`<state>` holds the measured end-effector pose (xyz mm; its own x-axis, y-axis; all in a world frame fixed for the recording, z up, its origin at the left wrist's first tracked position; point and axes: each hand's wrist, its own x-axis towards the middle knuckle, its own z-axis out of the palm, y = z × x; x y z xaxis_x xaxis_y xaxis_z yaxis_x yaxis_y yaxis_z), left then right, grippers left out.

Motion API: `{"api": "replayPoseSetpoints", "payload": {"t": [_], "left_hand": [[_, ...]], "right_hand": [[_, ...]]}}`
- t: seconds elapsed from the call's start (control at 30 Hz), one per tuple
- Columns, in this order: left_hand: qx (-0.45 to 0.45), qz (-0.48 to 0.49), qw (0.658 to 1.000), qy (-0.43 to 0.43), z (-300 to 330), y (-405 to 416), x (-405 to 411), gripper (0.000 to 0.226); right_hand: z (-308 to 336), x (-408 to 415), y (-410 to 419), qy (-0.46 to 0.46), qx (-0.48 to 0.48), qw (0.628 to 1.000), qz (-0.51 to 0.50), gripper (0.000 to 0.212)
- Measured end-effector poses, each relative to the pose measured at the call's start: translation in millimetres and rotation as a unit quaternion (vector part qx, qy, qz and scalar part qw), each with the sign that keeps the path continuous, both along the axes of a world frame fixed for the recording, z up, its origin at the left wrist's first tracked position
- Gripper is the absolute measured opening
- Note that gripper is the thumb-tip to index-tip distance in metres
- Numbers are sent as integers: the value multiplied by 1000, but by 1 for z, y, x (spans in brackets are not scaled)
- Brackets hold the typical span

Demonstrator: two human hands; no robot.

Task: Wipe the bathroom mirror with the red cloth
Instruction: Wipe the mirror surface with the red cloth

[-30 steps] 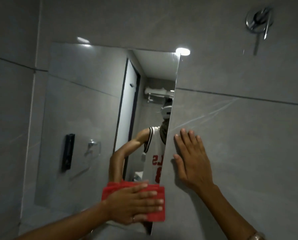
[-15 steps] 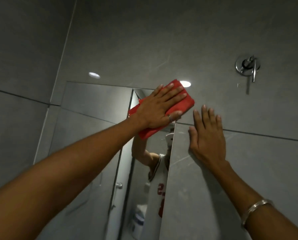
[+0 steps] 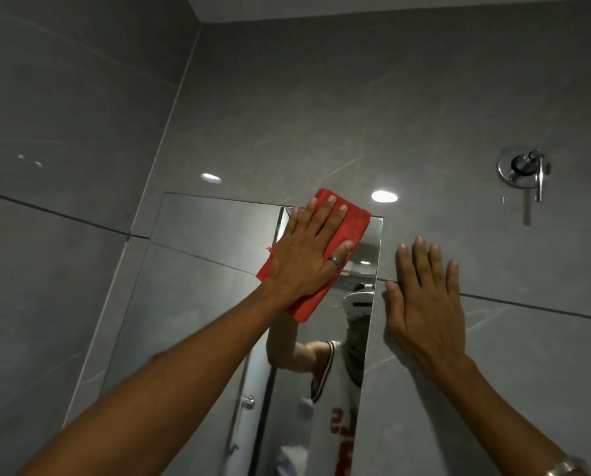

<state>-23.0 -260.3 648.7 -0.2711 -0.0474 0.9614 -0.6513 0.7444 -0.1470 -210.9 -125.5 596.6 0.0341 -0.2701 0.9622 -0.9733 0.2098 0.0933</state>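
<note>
Now | your left hand (image 3: 307, 255) lies flat, fingers spread, pinning the red cloth (image 3: 347, 225) to the mirror (image 3: 197, 304) at its top right corner | right hand (image 3: 421, 304) open on the wall tile (image 3: 493, 372) beside it | unwiped glass lies below and left: sweep that way, I judge.

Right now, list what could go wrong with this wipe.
1. The left hand presses the red cloth flat at the mirror top corner; it may slide onto the wall tile.
2. The right hand braces flat on glossy tile and could slip.
</note>
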Motion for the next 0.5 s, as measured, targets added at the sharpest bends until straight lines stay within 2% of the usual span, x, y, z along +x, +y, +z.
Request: {"api": "replayPoseSetpoints", "payload": {"t": [0.23,0.5], "left_hand": [[25,7,997,73,-5,-34,42,74],[83,28,981,175,-12,-98,149,69]], "right_hand": [[25,30,-23,75,14,997,24,69],[22,98,-62,138,49,987,58,71]]}}
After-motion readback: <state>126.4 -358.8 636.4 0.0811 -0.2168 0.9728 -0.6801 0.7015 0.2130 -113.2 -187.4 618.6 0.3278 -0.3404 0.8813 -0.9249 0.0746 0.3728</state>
